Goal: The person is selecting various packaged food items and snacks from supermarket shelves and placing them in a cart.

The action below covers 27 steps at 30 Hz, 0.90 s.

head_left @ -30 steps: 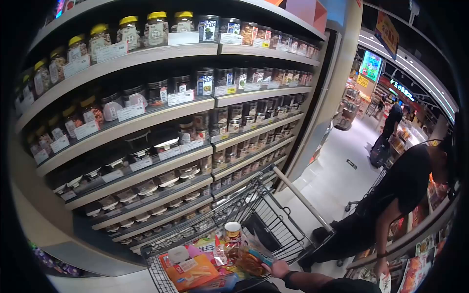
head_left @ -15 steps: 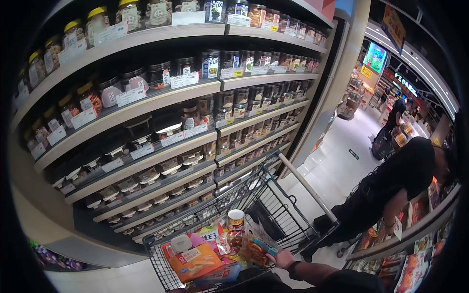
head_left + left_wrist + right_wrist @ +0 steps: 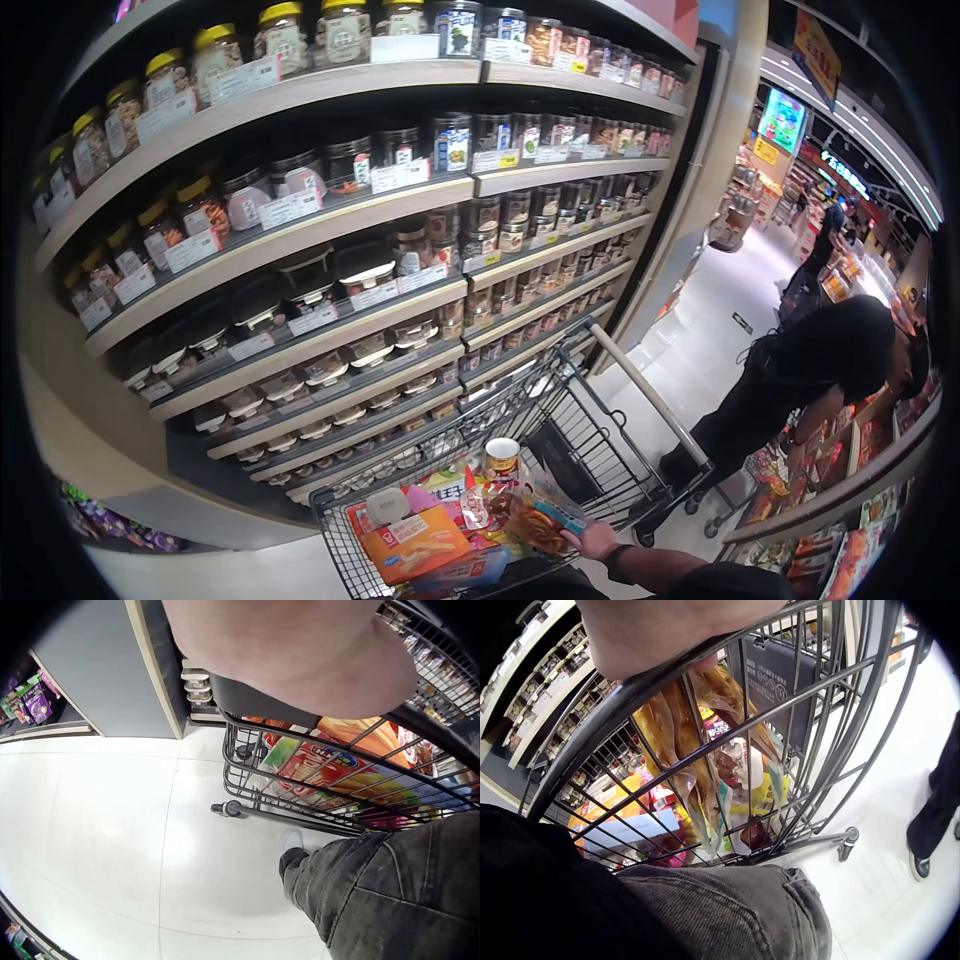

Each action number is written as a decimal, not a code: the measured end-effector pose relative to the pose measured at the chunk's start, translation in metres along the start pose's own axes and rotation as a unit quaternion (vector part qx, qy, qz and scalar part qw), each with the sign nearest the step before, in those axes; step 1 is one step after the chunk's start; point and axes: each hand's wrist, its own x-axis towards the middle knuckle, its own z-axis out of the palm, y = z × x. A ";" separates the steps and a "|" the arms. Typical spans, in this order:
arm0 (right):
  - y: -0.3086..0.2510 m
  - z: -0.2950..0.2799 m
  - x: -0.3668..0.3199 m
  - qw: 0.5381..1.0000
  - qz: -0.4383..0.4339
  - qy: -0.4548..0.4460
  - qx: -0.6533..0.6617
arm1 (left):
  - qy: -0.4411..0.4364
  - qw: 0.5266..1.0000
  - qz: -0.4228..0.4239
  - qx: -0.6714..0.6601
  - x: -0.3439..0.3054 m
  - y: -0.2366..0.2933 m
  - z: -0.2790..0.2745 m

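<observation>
In the head view my right hand (image 3: pixel 598 541) grips the blue-topped end of a clear bag of brown food (image 3: pixel 538 526) over the shopping cart (image 3: pixel 648 392). From the right wrist view, the bag hangs inside the wire side, with my wrist over the rim. An orange snack box (image 3: pixel 415 546), a small white tub (image 3: pixel 388 506) and a round canister (image 3: pixel 502 460) lie among other packets in the cart. My left hand (image 3: pixel 300 656) shows only its heel, at the cart's rim in the left wrist view; its fingers are hidden.
Shelves of jars and tubs (image 3: pixel 330 225) curve along the left, close behind the cart. A person in black (image 3: pixel 770 385) leans toward low bins of packets (image 3: pixel 860 525) on the right. Beyond them an aisle with pale floor (image 3: pixel 690 340) leads to other shoppers.
The head view has shifted, so shelves and cart sit farther right. The person in black has bent lower toward the bins. My right hand keeps its grip on the bag.
</observation>
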 end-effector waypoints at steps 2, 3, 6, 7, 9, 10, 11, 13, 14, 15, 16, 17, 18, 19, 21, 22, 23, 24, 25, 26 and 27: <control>0.005 -0.004 0.001 1.000 -0.005 -0.009 -0.013 | -0.002 1.000 -0.010 0.008 0.003 0.006 -0.004; 0.007 -0.001 0.004 1.000 -0.020 -0.011 -0.013 | -0.005 1.000 -0.021 0.016 0.002 0.006 -0.002; 0.013 0.014 -0.007 1.000 -0.004 -0.028 0.001 | 0.020 0.999 -0.021 -0.017 -0.010 0.014 -0.011; 0.015 0.012 -0.015 0.999 -0.007 -0.035 0.001 | 0.008 1.000 -0.018 0.002 -0.015 0.021 -0.012; 0.006 -0.005 -0.018 1.000 -0.012 0.008 0.026 | 0.001 1.000 -0.006 0.003 -0.011 0.010 0.002; 0.000 -0.006 -0.023 1.000 -0.008 -0.006 0.018 | -0.004 1.000 -0.007 0.005 -0.018 -0.001 0.010; 0.004 0.001 -0.027 0.999 -0.016 -0.025 0.019 | -0.009 1.000 -0.008 0.006 -0.021 -0.005 0.013; 0.022 0.017 -0.022 0.999 -0.017 0.030 -0.033 | -0.045 0.995 0.001 0.093 0.009 0.004 -0.002; 0.029 0.021 -0.020 0.999 -0.042 0.021 0.017 | -0.084 0.992 -0.039 0.090 -0.004 0.021 -0.010; 0.015 0.005 -0.026 0.999 -0.031 -0.017 0.003 | -0.110 0.991 -0.022 0.077 -0.019 0.020 -0.008; 0.014 0.000 -0.028 0.999 -0.031 0.000 0.016 | -0.163 0.986 -0.031 -0.011 -0.003 0.013 -0.012; 0.014 -0.003 -0.030 0.999 -0.031 0.017 0.028 | -0.128 0.979 -0.058 -0.151 0.003 0.015 -0.017; 0.015 -0.004 -0.032 0.999 -0.038 0.005 0.030 | -0.025 0.951 -0.004 -0.307 0.002 0.022 -0.025; 0.018 -0.007 -0.037 0.999 -0.034 0.005 0.028 | 0.032 0.957 -0.037 -0.287 0.014 0.032 -0.030; 0.021 -0.010 -0.042 0.999 -0.031 -0.007 0.022 | 0.158 0.953 0.038 -0.256 0.045 0.061 -0.083; 0.018 -0.008 -0.038 0.999 -0.039 0.024 0.029 | 0.230 0.920 0.103 -0.300 0.055 0.092 -0.134; 0.015 -0.009 -0.036 0.997 -0.048 0.055 0.037 | 0.279 0.926 0.136 -0.217 0.072 0.106 -0.173; 0.012 -0.016 -0.037 0.997 -0.042 0.052 0.038 | 0.393 0.889 0.188 -0.142 0.083 0.128 -0.211; 0.009 -0.016 -0.032 0.997 -0.042 0.052 0.038 | 0.450 0.814 0.280 -0.235 0.102 0.151 -0.256; 0.010 -0.018 -0.033 0.998 -0.031 0.051 0.029 | 0.475 0.800 0.306 -0.199 0.108 0.168 -0.294; 0.013 -0.018 -0.035 0.998 -0.020 0.050 0.019 | 0.496 0.786 0.283 -0.235 0.119 0.178 -0.320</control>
